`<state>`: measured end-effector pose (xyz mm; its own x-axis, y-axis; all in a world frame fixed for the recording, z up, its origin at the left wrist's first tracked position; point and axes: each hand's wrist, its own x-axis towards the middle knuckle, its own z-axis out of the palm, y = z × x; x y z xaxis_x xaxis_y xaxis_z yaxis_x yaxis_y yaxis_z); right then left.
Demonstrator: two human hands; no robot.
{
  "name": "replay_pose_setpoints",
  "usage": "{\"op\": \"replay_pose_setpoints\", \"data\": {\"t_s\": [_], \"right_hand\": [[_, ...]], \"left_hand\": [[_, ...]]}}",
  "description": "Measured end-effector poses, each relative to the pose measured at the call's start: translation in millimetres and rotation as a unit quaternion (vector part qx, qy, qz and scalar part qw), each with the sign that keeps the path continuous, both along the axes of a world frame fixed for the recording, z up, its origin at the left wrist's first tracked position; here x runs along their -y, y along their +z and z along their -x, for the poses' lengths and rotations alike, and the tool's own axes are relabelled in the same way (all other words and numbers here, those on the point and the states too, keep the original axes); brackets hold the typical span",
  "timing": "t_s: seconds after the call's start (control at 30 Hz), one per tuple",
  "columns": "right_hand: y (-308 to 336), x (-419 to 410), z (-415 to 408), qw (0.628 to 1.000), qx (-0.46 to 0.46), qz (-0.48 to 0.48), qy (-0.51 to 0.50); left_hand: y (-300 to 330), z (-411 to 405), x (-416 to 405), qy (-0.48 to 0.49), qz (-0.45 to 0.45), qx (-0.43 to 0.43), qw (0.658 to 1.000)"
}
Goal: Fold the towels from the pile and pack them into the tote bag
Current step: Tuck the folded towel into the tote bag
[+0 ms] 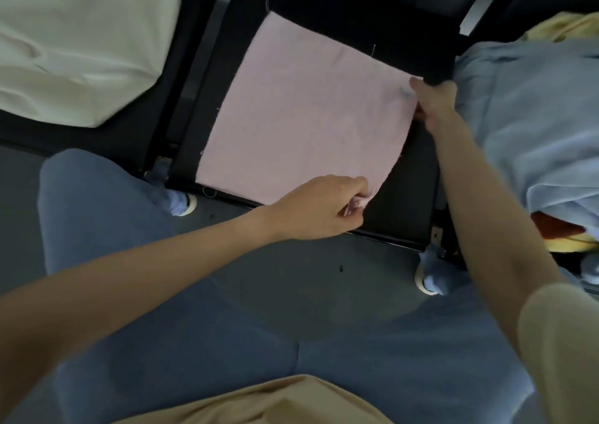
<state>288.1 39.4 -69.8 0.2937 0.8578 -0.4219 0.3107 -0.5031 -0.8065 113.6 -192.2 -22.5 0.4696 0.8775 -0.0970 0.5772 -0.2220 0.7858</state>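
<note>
Pink cloth fills the middle of the picture: one pink towel point(301, 112) lies spread flat on a black chair seat point(405, 196), smoothed out so its edges can be matched for a fold. The left hand point(319, 208) pinches the near corner of the towel between thumb and fingertips, lifting it a touch off the seat's front edge. The right hand point(432, 99) has its fingers curled on the towel's right-hand corner, right where the seat meets the next chair. Two corners of one side held at once: that looks like the set-up for carrying this edge across to the far one, a first fold, I'd say.

Just beside the right hand sits the pile point(531, 125), pale blue cloth on top with yellow showing behind and below, kept within easy reach for the next pick. Off to the left, a cream fabric shape point(77, 41) rests on another seat; likely the tote bag, though its opening isn't visible. No folded towel can be seen in it from this angle, so packing seems a way off.
</note>
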Motion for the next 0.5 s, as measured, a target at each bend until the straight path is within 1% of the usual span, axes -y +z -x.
{"op": "replay_pose_setpoints", "data": {"t_s": [0.17,0.3,0.37,0.43,0.5], "right_hand": [[-0.9,-18.5,-9.5,0.999,0.044,0.005,0.018],[2.5,-10.9,-24.3,0.998,0.041,-0.046,-0.032],[6.4,-8.0,-31.0,0.996,0.024,-0.068,-0.05],[12.8,-7.7,-32.1,0.994,0.016,-0.09,-0.055],[20.1,-8.0,-27.3,0.991,-0.006,-0.117,-0.058]], "left_hand": [[-0.7,5.3,1.7,0.018,0.048,0.041,0.998],[4.7,-2.0,4.4,0.027,0.13,0.084,0.988],[8.9,-8.2,6.1,0.041,0.183,0.123,0.974],[13.2,-12.2,7.5,0.055,0.237,0.182,0.953],[17.7,-10.2,8.7,0.06,0.267,0.219,0.936]]}}
